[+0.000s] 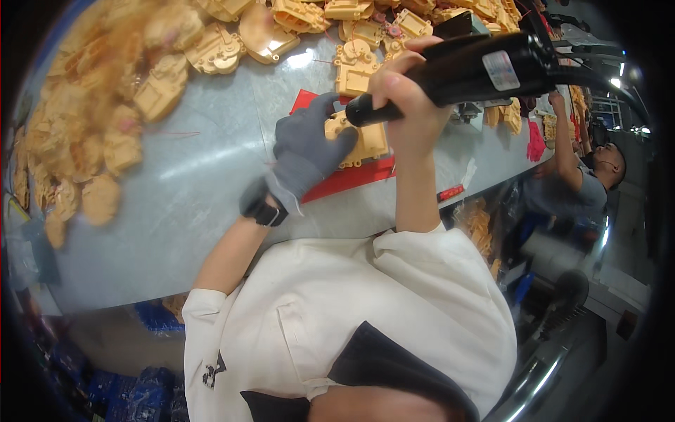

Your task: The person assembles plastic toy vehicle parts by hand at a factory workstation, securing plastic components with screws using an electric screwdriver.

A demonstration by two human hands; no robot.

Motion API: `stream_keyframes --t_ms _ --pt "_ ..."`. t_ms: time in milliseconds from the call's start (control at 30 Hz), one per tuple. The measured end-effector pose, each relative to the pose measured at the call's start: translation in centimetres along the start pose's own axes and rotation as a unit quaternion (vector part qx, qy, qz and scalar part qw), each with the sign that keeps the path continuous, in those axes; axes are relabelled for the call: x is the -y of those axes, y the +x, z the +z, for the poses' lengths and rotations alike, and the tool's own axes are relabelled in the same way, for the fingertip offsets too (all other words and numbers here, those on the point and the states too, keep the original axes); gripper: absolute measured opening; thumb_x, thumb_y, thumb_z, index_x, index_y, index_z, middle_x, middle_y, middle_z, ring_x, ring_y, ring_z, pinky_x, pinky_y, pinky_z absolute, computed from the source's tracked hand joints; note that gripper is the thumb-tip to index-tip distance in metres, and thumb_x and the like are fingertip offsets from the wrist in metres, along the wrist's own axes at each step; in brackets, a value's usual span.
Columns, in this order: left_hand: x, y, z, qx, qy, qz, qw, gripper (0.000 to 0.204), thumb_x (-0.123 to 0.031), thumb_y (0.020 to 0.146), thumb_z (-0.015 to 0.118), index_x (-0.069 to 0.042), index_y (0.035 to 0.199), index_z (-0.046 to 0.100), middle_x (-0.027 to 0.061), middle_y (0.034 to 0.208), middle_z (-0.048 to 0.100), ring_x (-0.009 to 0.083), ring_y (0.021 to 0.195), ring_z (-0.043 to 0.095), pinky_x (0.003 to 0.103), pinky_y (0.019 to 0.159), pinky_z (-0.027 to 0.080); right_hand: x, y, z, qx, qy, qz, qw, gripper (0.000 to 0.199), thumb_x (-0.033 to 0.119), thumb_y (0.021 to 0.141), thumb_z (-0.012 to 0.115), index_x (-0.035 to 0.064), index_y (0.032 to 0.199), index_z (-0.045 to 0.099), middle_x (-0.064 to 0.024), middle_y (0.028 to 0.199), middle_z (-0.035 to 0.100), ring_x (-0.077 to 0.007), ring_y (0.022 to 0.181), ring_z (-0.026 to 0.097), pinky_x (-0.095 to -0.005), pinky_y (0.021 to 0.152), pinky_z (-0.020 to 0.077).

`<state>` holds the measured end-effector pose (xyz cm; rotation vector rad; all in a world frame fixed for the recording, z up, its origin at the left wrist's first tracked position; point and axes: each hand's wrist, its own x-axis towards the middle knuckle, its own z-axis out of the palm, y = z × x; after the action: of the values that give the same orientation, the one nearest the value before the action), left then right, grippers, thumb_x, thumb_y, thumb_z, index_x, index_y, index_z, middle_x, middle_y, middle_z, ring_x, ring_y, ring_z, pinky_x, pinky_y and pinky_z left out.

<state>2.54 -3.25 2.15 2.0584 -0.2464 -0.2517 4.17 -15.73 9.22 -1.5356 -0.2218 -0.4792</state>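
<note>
My left hand (314, 141), in a grey glove with a dark watch at the wrist, is closed over a yellow plastic housing (368, 144). That housing lies on a red mat (351, 179), and the glove covers its left side. Bare and raised above the housing's right side, my right hand (413, 105) grips a black electric screwdriver (464, 67). The tool's body slants from upper right down to the left, with a cable at its upper end. Whether its tip touches the housing cannot be made out.
Many yellow housings (214, 49) are heaped along the table's (204, 176) far and left sides. A red pen-like tool (450, 193) lies near the front edge, right of the mat. Farther right, a co-worker (583, 176) reaches over the table near pink material (536, 141).
</note>
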Motion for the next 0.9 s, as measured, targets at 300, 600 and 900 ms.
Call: stream_keyframes --t_ms 300,600,900 --pt "3.5 -14.9 -7.0 -0.342 -0.025 0.044 0.938 0.045 -0.007 0.077 0.068 0.000 0.118 0.050 0.0139 0.107 0.058 0.0274 0.096 0.058 0.035 0.083 0.047 5.4 -2.7 -13.7 -0.169 0.291 -0.048 0.941 0.018 0.013 0.070 0.057 0.0129 0.064 0.039 0.0020 0.063 0.038 -0.0102 0.058 0.041 -0.0276 0.067 0.0368" --pt "30.9 -50.9 -13.6 -0.582 -0.107 -0.265 0.762 0.037 -0.015 0.090 0.048 0.002 0.123 0.047 0.0125 0.112 0.058 0.0199 0.093 0.059 0.031 0.081 0.049 -1.6 -4.5 -12.9 -0.237 0.252 0.104 0.932 0.017 0.004 0.078 0.052 0.0042 0.095 0.050 -0.0020 0.065 0.037 -0.0142 0.061 0.040 -0.0326 0.070 0.0371" --pt "10.6 -10.2 -22.1 -0.389 0.486 -0.175 0.763 0.054 -0.032 0.073 0.070 -0.008 0.119 0.053 0.0190 0.116 0.054 0.0335 0.110 0.050 0.040 0.092 0.041 -1.1 -6.8 -11.7 -0.228 0.213 0.081 0.947 0.030 0.006 0.082 0.050 0.0041 0.111 0.050 -0.0007 0.065 0.036 -0.0127 0.060 0.037 -0.0303 0.067 0.0361"
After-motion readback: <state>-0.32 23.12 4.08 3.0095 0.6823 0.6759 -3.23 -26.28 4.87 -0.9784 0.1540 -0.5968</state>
